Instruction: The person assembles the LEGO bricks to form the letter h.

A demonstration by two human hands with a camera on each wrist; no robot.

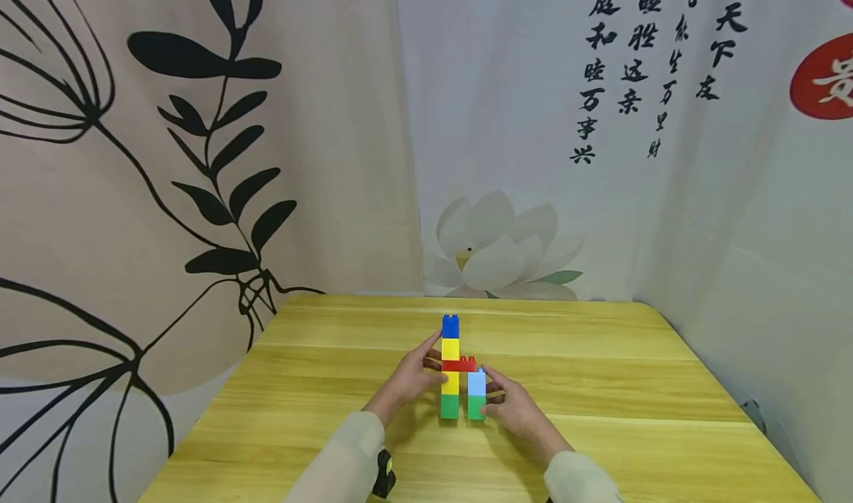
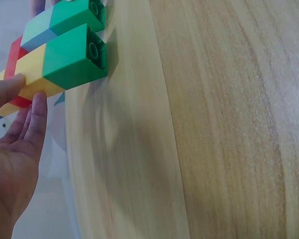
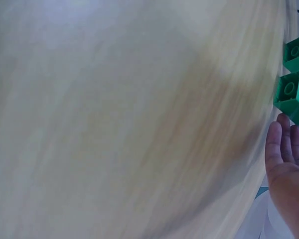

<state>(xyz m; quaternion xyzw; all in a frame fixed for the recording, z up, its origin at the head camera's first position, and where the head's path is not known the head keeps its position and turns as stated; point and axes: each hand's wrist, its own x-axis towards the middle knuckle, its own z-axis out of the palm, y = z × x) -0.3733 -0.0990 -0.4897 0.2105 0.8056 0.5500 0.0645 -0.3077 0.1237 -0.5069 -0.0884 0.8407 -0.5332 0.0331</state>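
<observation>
A chair-shaped build of toy building bricks point(image 1: 450, 349) stands upright between my two hands in the head view. Its tall left column runs green, yellow, red, yellow, then a blue brick point(image 1: 450, 327) on top. The long red brick point(image 1: 460, 366) bridges over to a short column of a light blue brick point(image 1: 476, 384) on a green brick point(image 1: 476, 408). My left hand point(image 1: 413, 377) pinches the tall column around the lower yellow brick point(image 2: 32, 69). My right hand point(image 1: 520, 410) grips the short column, thumb on the green. Hollow undersides of both green bricks point(image 2: 72, 57) show in the wrist views.
A wood-grain table point(image 1: 300, 370) spreads beneath, its far edge meeting a printed curtain point(image 1: 346, 155) with plant drawings and lettering. A black device point(image 1: 384, 473) is at the left wrist. Another hanging cloth point(image 1: 746, 229) borders the table's right side.
</observation>
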